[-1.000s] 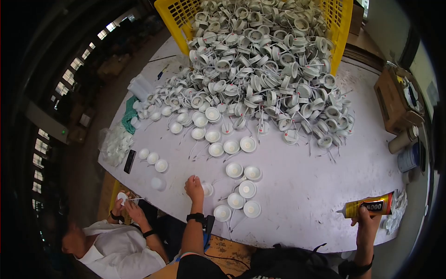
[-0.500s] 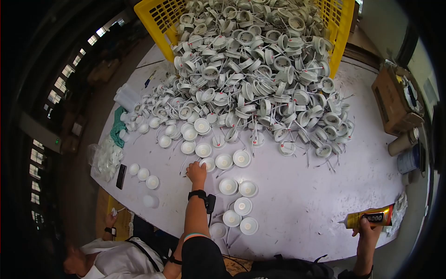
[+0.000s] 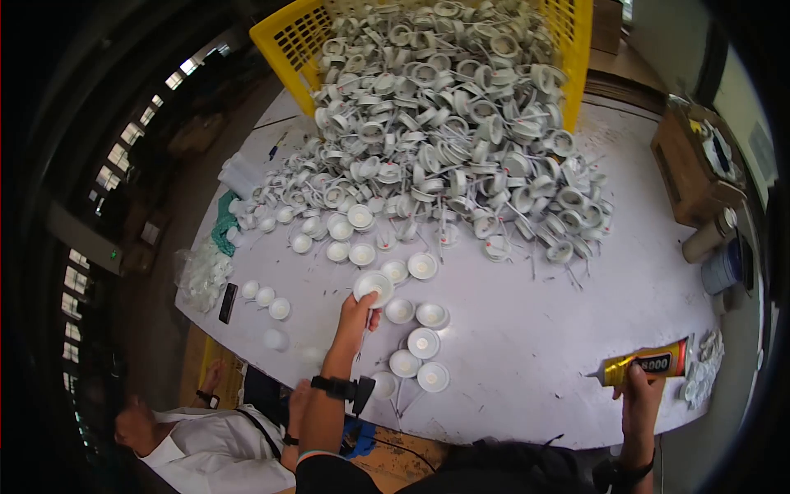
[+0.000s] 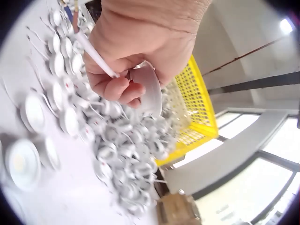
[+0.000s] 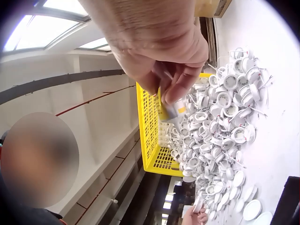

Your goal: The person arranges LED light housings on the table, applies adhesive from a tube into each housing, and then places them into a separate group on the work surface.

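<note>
My left hand (image 3: 357, 319) grips a round white downlight (image 3: 373, 285) by its rim, thumb on the pale face, above the front of the rows. In the left wrist view its fingers curl about the white housing (image 4: 150, 91), and a white cable (image 4: 96, 56) with bare-ended coloured wires runs back past the hand. My right hand (image 3: 641, 402) holds a yellow and black glue tube (image 3: 650, 363) marked 8000, its nozzle pointing left over the table. Several downlights (image 3: 424, 342) lie face up near the left hand, cables trailing.
A yellow crate (image 3: 576, 74) spills a big heap of white housings (image 3: 461, 140) over the table (image 3: 527, 354). At left lie a black bar-shaped object (image 3: 228, 303) and a plastic bag (image 3: 203, 276). A cardboard box (image 3: 695, 165) stands right. Another person (image 3: 206, 440) sits at the left edge.
My left hand reached forward to the row, took hold of a downlight and lifted it back toward me. The right hand keeps the glue tube in nearly the same place.
</note>
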{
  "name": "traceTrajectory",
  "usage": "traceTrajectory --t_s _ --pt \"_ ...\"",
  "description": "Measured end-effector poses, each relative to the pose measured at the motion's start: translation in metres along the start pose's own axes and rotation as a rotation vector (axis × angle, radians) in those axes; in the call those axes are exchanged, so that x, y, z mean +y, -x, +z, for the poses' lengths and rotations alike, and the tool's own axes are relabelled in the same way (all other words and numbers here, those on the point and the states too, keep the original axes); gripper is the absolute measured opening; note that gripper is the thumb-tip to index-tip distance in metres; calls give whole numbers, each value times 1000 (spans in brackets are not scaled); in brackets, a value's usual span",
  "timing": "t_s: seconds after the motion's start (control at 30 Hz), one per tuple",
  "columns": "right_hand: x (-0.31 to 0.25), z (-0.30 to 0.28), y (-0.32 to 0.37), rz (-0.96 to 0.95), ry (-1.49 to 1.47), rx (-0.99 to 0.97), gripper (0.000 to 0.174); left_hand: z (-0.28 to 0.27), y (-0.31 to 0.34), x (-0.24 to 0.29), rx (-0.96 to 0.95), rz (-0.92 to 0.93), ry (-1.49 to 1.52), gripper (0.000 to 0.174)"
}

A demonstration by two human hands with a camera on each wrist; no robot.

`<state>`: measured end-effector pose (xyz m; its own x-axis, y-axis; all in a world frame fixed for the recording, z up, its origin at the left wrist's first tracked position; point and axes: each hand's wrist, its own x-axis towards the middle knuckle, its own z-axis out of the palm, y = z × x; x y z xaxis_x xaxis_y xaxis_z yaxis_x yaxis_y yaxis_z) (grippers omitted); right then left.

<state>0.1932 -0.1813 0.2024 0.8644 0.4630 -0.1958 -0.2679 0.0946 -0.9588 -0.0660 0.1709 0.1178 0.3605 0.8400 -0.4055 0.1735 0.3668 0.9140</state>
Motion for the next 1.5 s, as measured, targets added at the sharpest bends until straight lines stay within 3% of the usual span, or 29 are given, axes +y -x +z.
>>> traceTrajectory --t_s 0.07,0.2,0.27,0.33,0.43,0.53,0.8,0.9,1.0,1.17,1.3,1.4,1.47,1.5 --pt "-1 -8 3 8 -65 -25 27 38 43 7 -144 4 63 19" --pt "-6 -25 9 73 -124 -94 28 108 107 2 -221 -33 -20 20" --pt "-11 -25 14 36 -159 -88 30 140 131 -12 -214 360 -348 21" --pt "-10 -31 17 -5 -219 -118 34 165 159 -7 -304 326 -371 23" --pt "-12 -30 25 -80 -344 -87 43 194 184 -11 -469 65 -270 27" --pt "-2 -29 28 -173 -353 -59 48 215 203 -16 -546 184 -339 27" --pt "9 -23 41 -335 30 -248 48 234 232 -1 -607 230 -283 29" --pt "11 -22 44 -368 -27 -287 48 235 239 1 -607 323 -251 29" --pt "13 -23 46 -415 -49 -293 48 235 244 5 -646 165 -226 30" --pt "11 -23 49 -448 -24 -281 50 239 244 0 -599 308 -247 25" --pt "15 -26 48 -480 18 -286 51 240 245 -2 -577 270 -266 24" --pt "14 -28 48 -505 68 -291 51 238 242 -5 -600 360 -248 25" --pt "15 -29 48 -482 57 -287 51 234 243 3 -754 23 -53 32" --pt "15 -30 47 -457 45 -282 51 233 241 -1 -753 27 -52 32"
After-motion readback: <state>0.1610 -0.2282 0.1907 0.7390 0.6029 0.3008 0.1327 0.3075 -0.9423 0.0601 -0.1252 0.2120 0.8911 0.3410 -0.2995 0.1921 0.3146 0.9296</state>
